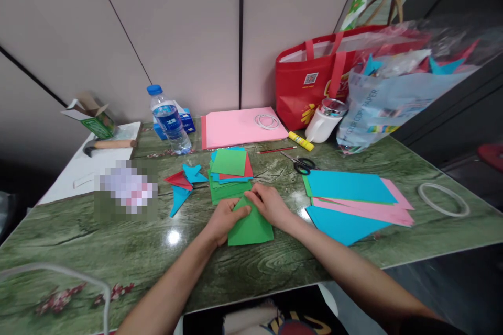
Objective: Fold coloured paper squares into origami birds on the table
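A sheet of green paper [253, 227] lies near the middle of the table, its far corner partly folded under my fingers. My left hand [228, 217] grips its left side, thumb on top. At the far corner, my right hand [269, 203] pinches the paper, with the fingertips of both hands close together. Just beyond my hands sits a stack of coloured paper squares [231, 162], green on top with blue and red edges showing. To the left of the stack is a folded paper piece [184, 183] in red and blue.
Scissors [302, 164], a pencil [277, 150] and a yellow glue stick [301, 141] lie behind the right hand. Coloured sheets [349, 187] spread to the right. Toward the back stand a water bottle [171, 121], a white mug [325, 121] and a red bag [293, 84]; a hammer [110, 144] lies left.
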Motion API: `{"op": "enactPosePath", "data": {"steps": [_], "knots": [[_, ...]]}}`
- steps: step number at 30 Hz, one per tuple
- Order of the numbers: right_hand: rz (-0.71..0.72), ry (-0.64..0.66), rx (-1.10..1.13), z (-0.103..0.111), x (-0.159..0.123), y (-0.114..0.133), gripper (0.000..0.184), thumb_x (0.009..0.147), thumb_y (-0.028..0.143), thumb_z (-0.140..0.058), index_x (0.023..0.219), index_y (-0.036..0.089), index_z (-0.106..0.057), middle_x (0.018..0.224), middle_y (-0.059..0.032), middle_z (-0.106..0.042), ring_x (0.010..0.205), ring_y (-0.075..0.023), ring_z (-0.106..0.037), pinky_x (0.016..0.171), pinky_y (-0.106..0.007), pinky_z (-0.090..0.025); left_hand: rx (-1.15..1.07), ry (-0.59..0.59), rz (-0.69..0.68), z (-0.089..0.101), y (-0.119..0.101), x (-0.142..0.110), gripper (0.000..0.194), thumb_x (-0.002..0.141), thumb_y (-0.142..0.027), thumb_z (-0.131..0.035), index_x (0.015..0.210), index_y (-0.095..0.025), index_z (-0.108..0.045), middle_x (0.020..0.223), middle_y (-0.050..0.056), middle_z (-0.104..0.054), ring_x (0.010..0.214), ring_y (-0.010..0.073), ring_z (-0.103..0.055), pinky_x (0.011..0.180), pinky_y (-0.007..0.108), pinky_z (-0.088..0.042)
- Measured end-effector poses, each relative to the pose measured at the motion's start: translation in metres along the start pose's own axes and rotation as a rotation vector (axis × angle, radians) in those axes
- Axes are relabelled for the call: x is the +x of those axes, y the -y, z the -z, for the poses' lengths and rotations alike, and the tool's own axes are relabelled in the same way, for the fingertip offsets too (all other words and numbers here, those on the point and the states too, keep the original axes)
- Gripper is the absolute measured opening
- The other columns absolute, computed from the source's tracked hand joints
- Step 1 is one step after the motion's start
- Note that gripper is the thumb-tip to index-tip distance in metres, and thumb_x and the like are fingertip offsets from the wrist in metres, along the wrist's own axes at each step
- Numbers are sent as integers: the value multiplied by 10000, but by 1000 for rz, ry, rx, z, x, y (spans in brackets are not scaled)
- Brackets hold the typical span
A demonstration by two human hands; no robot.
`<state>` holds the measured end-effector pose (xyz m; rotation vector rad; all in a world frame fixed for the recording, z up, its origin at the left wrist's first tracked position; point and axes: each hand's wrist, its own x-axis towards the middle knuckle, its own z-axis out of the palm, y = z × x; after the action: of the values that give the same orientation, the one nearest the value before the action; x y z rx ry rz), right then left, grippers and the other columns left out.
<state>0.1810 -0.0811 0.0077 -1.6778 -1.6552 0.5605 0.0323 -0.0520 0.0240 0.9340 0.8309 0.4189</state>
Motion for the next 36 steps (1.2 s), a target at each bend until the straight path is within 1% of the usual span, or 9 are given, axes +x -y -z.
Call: {"op": "enactPosePath", "data": {"steps": [7, 12, 16, 21, 26, 29, 32, 34, 36], "knots": [[16, 98, 257, 6, 3, -4, 301, 840, 333, -473, 580, 190, -426, 530, 45, -422, 507, -102, -366, 481, -221, -256, -76, -56, -8, 1, -2, 0, 346, 504, -352, -801, 676, -130, -598, 589, 3, -628, 526, 134, -585, 549, 240, -458], [26, 45, 274, 4, 2, -3, 297, 833, 340, -489, 587, 186, -428, 540, 43, -429, 522, -100, -369, 494, -225, -262, -100, -64, -12, 0, -5, -1, 332, 501, -327, -800, 669, -128, -595, 590, 7, -631, 510, 131, -579, 550, 247, -464], [-37, 31, 326, 2, 2, -3, 304, 808, 368, -514, 576, 185, -443, 528, 47, -413, 512, -99, -363, 491, -227, -265, -91, -80, -24, -1, -6, -2, 336, 504, -336, -795, 678, -126, -599, 588, 15, -636, 537, 150, -596, 558, 257, -474], [-99, 110, 457, 5, 3, -3, 209, 768, 338, -515, 644, 171, -535, 583, 30, -499, 553, -103, -430, 512, -213, -327, -42, -165, -95, 2, -5, -1, 341, 520, -372, -774, 690, -128, -606, 578, 6, -630, 504, 139, -573, 530, 253, -468], [-165, 84, 468, 4, 4, -5, 97, 689, 222, -492, 625, 170, -544, 575, 36, -519, 553, -98, -448, 523, -205, -343, 26, -192, -128, 3, -2, 2, 315, 538, -363, -757, 691, -132, -608, 569, -7, -613, 515, 140, -569, 523, 244, -459], [-193, 87, 461, 5, 5, -6, 96, 668, 231, -487, 624, 169, -545, 575, 34, -522, 540, -98, -451, 517, -207, -348, 60, -249, -167, 6, -2, 3, 296, 547, -359, -746, 664, -132, -597, 543, -20, -587, 495, 129, -549, 490, 222, -430], [-207, 109, 445, 9, 5, -7, 130, 664, 250, -486, 559, 174, -496, 522, 42, -473, 492, -93, -424, 470, -204, -323, 77, -297, -206, 9, -5, 3, 273, 564, -350, -731, 636, -137, -576, 539, -28, -580, 473, 112, -524, 476, 211, -412], [-206, 125, 429, 12, 6, -7, 127, 658, 235, -478, 547, 174, -487, 506, 46, -450, 477, -89, -412, 452, -200, -307, 91, -307, -219, 10, -6, 3, 265, 575, -346, -724, 631, -138, -570, 550, -26, -588, 473, 108, -517, 475, 208, -408], [-202, 141, 413, 16, 6, -6, 100, 647, 206, -474, 564, 167, -512, 513, 43, -464, 480, -88, -421, 453, -197, -312, 100, -308, -225, 9, -6, 3, 263, 583, -347, -722, 636, -138, -573, 553, -23, -592, 483, 111, -522, 480, 208, -409]]}}
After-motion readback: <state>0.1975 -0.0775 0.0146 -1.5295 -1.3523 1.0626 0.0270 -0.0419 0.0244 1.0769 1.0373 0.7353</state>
